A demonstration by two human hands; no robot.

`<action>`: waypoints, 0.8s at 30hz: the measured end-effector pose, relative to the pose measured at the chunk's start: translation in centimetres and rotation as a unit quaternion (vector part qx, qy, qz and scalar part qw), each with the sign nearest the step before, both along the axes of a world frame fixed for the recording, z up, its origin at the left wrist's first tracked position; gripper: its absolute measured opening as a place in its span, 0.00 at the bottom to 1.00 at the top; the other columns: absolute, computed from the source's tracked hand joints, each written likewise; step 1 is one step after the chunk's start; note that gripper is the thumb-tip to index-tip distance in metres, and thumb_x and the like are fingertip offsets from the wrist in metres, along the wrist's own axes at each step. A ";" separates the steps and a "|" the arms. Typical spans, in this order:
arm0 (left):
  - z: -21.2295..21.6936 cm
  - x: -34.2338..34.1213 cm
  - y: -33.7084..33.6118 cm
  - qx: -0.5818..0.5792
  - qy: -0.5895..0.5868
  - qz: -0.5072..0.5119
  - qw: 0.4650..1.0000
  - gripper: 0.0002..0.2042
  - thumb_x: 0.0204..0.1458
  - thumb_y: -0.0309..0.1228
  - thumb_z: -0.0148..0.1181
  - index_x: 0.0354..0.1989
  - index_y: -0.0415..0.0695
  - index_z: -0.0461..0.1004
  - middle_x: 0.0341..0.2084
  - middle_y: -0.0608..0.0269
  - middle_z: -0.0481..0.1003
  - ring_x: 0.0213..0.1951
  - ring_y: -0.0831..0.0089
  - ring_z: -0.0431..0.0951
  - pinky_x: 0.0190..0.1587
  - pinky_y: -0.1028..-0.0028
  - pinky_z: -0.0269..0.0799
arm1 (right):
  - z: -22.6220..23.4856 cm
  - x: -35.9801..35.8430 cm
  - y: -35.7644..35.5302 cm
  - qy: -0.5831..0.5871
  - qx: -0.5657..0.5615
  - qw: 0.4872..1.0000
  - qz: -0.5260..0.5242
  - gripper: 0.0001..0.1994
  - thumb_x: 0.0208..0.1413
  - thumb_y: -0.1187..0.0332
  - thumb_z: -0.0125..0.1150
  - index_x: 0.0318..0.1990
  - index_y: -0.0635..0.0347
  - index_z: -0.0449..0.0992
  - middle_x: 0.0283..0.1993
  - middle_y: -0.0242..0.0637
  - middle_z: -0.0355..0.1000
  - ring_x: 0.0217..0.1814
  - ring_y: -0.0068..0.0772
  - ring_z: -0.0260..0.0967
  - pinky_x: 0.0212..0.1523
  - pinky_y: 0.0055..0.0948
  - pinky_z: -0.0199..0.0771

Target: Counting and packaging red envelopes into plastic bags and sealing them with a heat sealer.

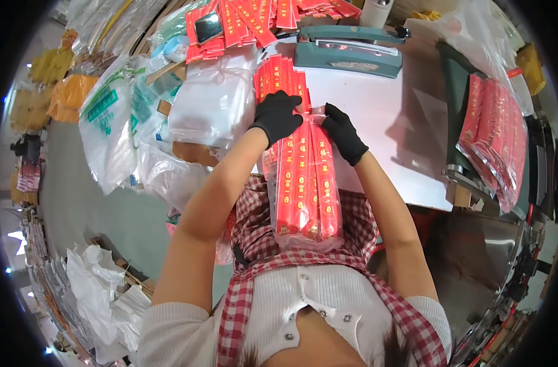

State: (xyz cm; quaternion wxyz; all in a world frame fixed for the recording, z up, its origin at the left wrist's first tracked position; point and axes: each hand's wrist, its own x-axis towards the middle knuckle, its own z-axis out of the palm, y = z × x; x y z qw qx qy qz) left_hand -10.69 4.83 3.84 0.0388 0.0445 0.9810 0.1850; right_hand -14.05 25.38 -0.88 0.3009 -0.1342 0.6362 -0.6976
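Observation:
A clear plastic bag of long red paper strips point(302, 189) with gold characters lies from the table edge down onto my lap, its mouth pointing away from me. My left hand point(279, 117), in a black fingerless glove, is curled over the upper left of the strips, its fingertips bent onto them. My right hand point(345, 133), gloved alike, pinches the bag's plastic edge at the upper right. More loose red strips point(275, 72) stick out beyond my left hand on the table. What lies under my left palm is hidden.
A green heat sealer point(349, 54) stands at the back. Left of the strips is a stack of clear bags point(210, 101). A dark shiny object point(208, 27) rests on a red strip pile point(245, 21). Filled red packs point(496, 131) lie at right; plastic sacks point(107, 122) hang left.

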 end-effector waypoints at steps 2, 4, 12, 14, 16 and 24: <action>-0.6 -1.0 -0.1 0.012 0.000 0.020 1.000 0.20 0.47 0.41 0.63 0.47 0.46 0.77 0.44 0.53 0.74 0.50 0.53 0.73 0.55 0.57 0.68 | -5.0 -1.4 -0.5 0.077 -0.015 0.997 -0.021 0.17 0.60 0.60 0.59 0.50 0.63 0.73 0.39 0.32 0.73 0.42 0.22 0.67 0.45 0.24 0.68; -3.2 0.3 -2.0 -0.048 0.065 0.071 0.994 0.17 0.49 0.44 0.59 0.44 0.49 0.79 0.45 0.55 0.76 0.50 0.56 0.74 0.53 0.56 0.69 | 0.2 -0.9 -4.4 0.094 0.113 0.988 0.042 0.21 0.61 0.55 0.59 0.50 0.66 0.74 0.39 0.33 0.75 0.42 0.22 0.67 0.44 0.26 0.68; -2.2 -4.3 0.2 -0.014 -0.071 -0.097 0.993 0.16 0.48 0.42 0.58 0.39 0.46 0.82 0.40 0.50 0.80 0.44 0.54 0.81 0.47 0.59 0.76 | -1.6 0.1 -2.7 0.227 -0.031 0.969 -0.095 0.06 0.63 0.71 0.49 0.35 0.62 0.70 0.30 0.30 0.65 0.35 0.23 0.61 0.37 0.26 0.63; -2.1 -5.0 -0.1 -0.007 -0.078 -0.108 0.991 0.15 0.48 0.40 0.57 0.38 0.45 0.82 0.38 0.48 0.80 0.43 0.52 0.81 0.45 0.58 0.76 | -1.8 0.0 -2.5 0.238 -0.031 0.963 -0.122 0.09 0.65 0.69 0.50 0.32 0.61 0.69 0.29 0.28 0.64 0.33 0.21 0.58 0.35 0.25 0.60; -1.2 -5.2 0.9 -0.016 -0.098 -0.085 0.991 0.15 0.48 0.39 0.56 0.36 0.43 0.82 0.38 0.48 0.80 0.42 0.52 0.81 0.45 0.58 0.76 | -1.7 -0.8 -1.9 0.265 -0.016 0.956 -0.124 0.10 0.66 0.66 0.50 0.32 0.60 0.69 0.28 0.25 0.63 0.33 0.19 0.57 0.35 0.24 0.59; -0.7 -8.4 0.1 0.097 0.022 -0.240 0.966 0.09 0.47 0.34 0.59 0.28 0.41 0.79 0.31 0.52 0.80 0.39 0.57 0.80 0.46 0.65 0.73 | -1.3 -3.4 -2.4 0.017 0.008 1.000 -0.012 0.17 0.66 0.56 0.50 0.41 0.62 0.77 0.30 0.24 0.69 0.30 0.19 0.62 0.32 0.24 0.62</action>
